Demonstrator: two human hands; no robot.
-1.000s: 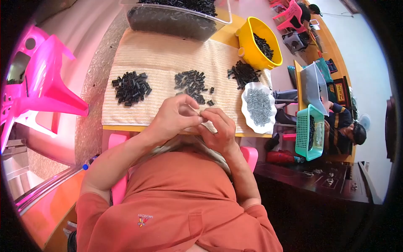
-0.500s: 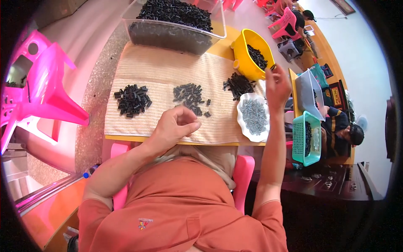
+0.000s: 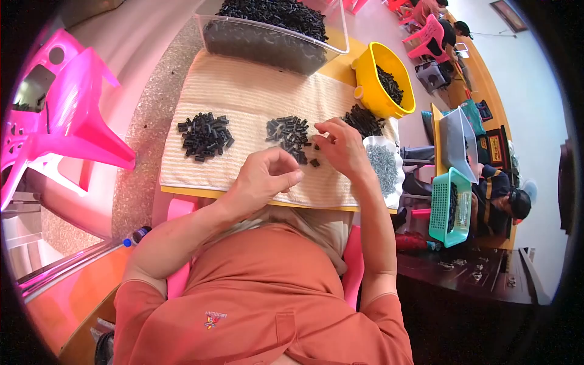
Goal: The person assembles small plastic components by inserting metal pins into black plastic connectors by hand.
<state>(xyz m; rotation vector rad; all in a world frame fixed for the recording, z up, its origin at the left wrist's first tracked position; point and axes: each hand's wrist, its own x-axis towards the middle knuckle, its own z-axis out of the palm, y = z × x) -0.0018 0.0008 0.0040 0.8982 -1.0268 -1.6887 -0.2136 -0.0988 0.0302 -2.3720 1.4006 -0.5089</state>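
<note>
My left hand is over the near edge of a striped cream towel, its fingers curled toward the thumb; anything inside is hidden. My right hand reaches in at the right side of the middle pile of short black tubes, thumb and forefinger apart with nothing visible between them. A second pile of black tubes lies to the left. Longer black pieces are heaped behind my right hand. Beside my right wrist, a white scalloped dish holds many small silvery pieces and is partly covered by the hand.
A clear bin full of black pieces stands at the back. A yellow tub with black pieces is at the back right. Further right are a green basket and a seated person. A pink stool stands left.
My right hand has come from beside the yellow tub, left and down to the middle pile, and its fingers have parted. My left hand keeps its curled shape. The whole view has shifted slightly.
</note>
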